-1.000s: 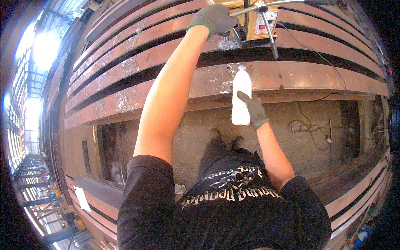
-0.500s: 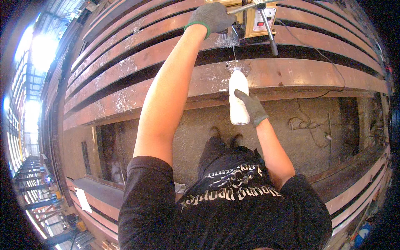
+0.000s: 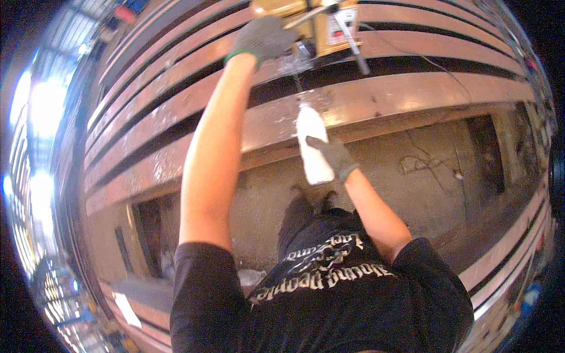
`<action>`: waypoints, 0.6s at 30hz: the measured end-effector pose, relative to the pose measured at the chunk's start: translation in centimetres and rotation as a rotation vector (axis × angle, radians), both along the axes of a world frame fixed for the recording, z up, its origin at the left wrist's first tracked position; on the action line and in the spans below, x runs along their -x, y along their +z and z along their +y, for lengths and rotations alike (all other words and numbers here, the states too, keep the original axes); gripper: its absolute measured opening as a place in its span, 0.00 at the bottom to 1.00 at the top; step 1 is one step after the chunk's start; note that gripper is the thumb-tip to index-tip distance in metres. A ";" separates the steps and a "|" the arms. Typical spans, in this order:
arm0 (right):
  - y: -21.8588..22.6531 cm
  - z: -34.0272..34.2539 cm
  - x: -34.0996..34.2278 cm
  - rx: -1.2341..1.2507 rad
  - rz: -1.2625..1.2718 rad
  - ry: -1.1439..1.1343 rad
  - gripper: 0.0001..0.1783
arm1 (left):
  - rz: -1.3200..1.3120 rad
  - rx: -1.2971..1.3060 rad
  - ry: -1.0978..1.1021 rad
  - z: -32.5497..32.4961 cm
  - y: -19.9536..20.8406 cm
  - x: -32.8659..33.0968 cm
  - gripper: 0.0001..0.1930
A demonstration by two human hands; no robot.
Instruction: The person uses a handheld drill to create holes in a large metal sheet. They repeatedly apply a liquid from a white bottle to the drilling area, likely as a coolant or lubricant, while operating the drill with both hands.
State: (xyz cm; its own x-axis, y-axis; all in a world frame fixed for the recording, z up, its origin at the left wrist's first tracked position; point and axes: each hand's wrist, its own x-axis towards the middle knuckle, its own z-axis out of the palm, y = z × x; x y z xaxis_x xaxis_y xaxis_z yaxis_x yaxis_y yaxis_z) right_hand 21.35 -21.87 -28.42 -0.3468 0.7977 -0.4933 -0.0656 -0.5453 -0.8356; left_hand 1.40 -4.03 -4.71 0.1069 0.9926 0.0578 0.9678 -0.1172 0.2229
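The bottle (image 3: 315, 146) is clamped in the right hand (image 3: 333, 156), pointed toward the machine (image 3: 323, 38), while the left hand (image 3: 263, 40) is held at the handle (image 3: 306, 16), its grip not discernible.

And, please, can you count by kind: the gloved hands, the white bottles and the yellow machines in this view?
Gloved hands: 2 (left hand, right hand)
White bottle: 1
Yellow machine: 1
Total: 4
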 end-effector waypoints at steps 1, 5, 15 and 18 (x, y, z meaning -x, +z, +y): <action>1.5 0.3 -0.5 -0.024 -0.223 0.086 0.29 | -0.028 0.003 0.041 -0.4 0.1 -0.1 0.27; 4.2 0.0 -1.2 -0.030 -0.135 0.092 0.33 | -0.129 -0.029 0.002 -2.5 1.1 -1.3 0.27; 4.1 -0.4 -1.2 -0.270 -0.147 -0.029 0.34 | -0.092 -0.135 -0.288 0.9 -1.7 2.8 0.24; 3.2 -0.4 -1.3 -0.221 -0.178 -0.004 0.35 | -0.129 -0.085 -0.234 0.6 -1.5 2.0 0.25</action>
